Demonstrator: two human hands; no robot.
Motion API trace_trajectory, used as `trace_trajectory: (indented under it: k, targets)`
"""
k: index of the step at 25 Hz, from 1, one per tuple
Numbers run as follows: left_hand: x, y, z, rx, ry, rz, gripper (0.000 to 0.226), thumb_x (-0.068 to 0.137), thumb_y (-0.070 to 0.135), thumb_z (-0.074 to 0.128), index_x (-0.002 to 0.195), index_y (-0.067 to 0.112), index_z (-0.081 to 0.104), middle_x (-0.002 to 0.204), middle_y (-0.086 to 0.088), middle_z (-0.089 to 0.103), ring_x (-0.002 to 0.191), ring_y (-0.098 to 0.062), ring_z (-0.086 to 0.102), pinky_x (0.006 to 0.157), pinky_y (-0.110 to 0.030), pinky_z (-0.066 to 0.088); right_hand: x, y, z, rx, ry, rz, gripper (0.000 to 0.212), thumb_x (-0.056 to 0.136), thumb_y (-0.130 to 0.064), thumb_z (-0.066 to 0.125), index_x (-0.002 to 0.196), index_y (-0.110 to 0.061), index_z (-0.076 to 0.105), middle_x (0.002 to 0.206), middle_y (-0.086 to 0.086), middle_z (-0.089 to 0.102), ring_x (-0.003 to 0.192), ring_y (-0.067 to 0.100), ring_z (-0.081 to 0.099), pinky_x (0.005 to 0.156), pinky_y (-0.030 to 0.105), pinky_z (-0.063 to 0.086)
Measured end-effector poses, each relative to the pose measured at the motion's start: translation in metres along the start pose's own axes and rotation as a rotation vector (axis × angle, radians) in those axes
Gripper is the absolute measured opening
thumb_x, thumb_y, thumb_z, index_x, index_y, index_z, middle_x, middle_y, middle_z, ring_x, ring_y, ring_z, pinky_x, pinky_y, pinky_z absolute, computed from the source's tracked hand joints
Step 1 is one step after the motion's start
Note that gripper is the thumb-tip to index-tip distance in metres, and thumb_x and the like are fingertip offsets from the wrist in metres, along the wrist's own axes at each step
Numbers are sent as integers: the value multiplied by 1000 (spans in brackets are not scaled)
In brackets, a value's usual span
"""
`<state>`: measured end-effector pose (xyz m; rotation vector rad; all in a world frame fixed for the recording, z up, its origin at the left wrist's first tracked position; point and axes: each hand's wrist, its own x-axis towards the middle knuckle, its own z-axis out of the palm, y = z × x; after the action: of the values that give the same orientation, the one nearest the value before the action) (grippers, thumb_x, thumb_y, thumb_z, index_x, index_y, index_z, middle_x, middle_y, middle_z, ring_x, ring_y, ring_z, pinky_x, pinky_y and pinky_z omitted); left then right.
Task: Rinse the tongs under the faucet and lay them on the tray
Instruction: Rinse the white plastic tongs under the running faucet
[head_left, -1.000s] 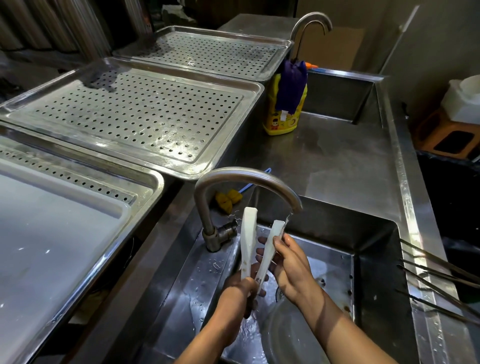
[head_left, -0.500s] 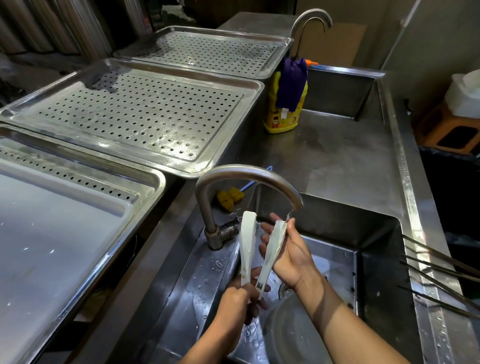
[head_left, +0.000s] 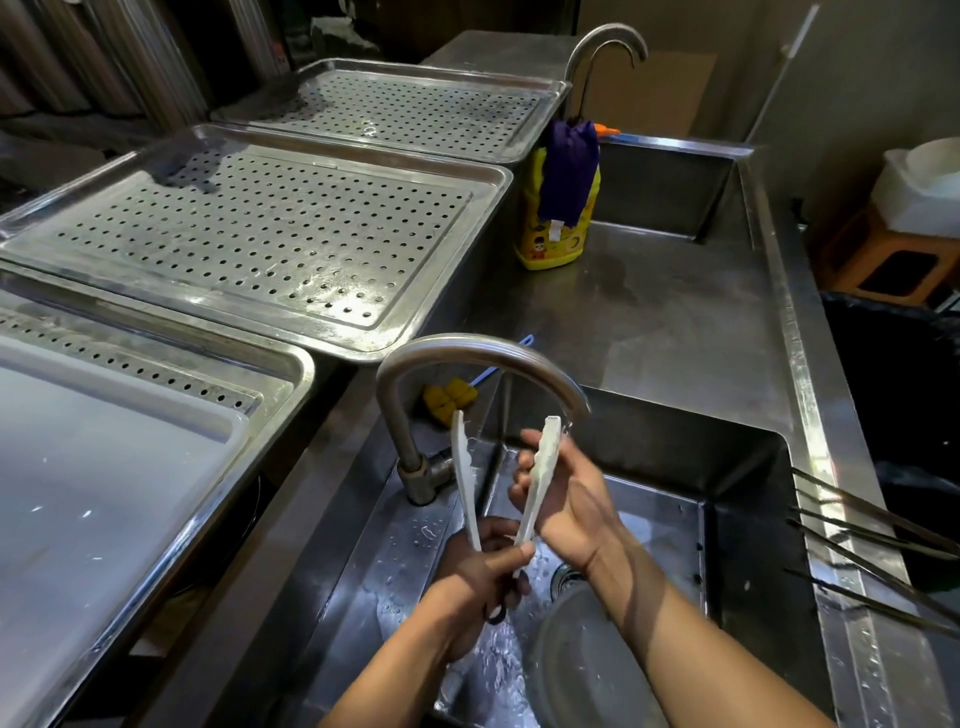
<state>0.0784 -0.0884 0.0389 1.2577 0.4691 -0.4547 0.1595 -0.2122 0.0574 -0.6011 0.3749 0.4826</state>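
A: Nearest the camera?
B: Left hand (head_left: 483, 566) gripping the hinge end of white tongs (head_left: 541, 478), upright and spread over the sink (head_left: 737, 467). Right hand (head_left: 569, 501) curled round one arm.
A: Water?
B: Stream too faint to confirm. Upper tip just under the faucet (head_left: 467, 353) spout. Judged mid-rinse.
A: Remaining?
B: Finishing the rinse, then laying the tongs on the perforated tray (head_left: 260, 234) beyond.

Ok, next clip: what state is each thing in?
tongs: open, upright under the spout.
faucet: running.
left hand: grips the tongs' hinge end.
right hand: curled round one tong arm.
middle tray: no tongs on it yet.
yellow bottle: upright, purple cloth draped over it.
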Motion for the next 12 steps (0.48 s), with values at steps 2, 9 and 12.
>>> trace_trajectory:
  k: [2,9,12]
  targets:
    - [4,2,-2,53,5,9,39,64,20,82,97,9,64,58,-11,63,42,-21,52,43,-19,24,8,-19,10,-70,62,-26,51,104,-46,36,89,-8,67,62,4,54,46,13,46,45,25,42]
    - [4,-1,-10,-41,-71,6,31,61,11,83,87,3,67,68,-18,68,46,-24,58,41,-20,34,-2,1,8,-150,68,4,66,100,-59,34,68,-12,69,58,5,49,46,16,41,47,25,37]
    - [-1,-6,-11,-117,-191,-56,35,62,11,84,92,2,67,76,-21,67,54,-27,61,47,-25,41,-3,-18,16,-88,-15,-97,52,103,-37,37,77,-12,74,63,5,47,47,14,40,45,24,35]
